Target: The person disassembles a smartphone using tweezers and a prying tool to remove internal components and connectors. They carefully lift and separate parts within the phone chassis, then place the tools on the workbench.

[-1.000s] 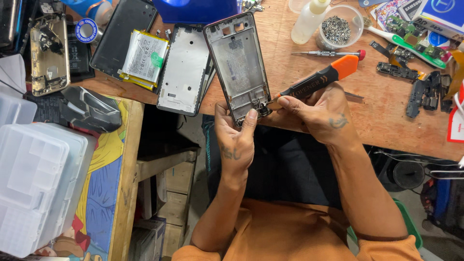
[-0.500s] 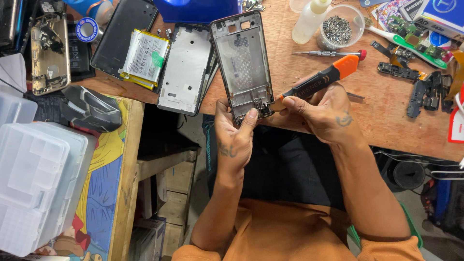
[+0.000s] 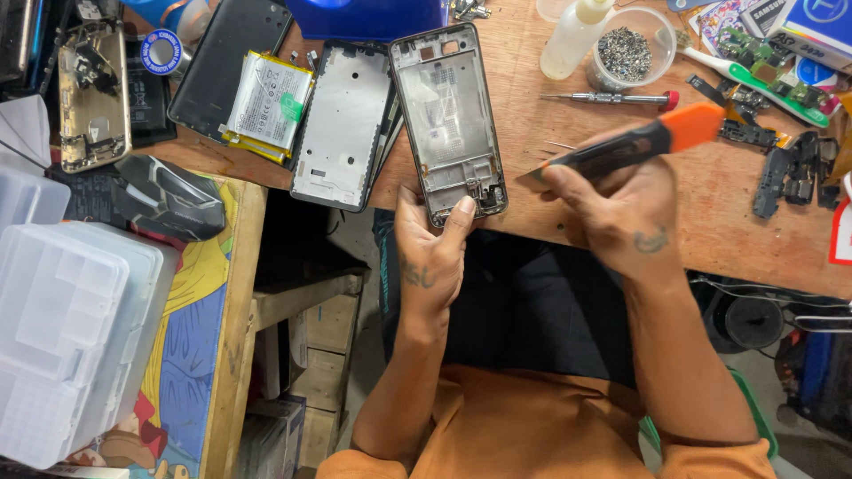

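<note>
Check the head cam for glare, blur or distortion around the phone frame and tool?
Head view: even, soft light, no hard shadows; mild sheen on the phone frame and battery. Left hand, right hand and orange-and-black tool are sharp. Wide-angle bend shows at the edges; the plastic organizer box looks washed out.

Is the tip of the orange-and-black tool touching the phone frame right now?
Apart. The head view shows bare wood between the tool, held in the right hand, and the phone frame, which the left hand holds.
</note>
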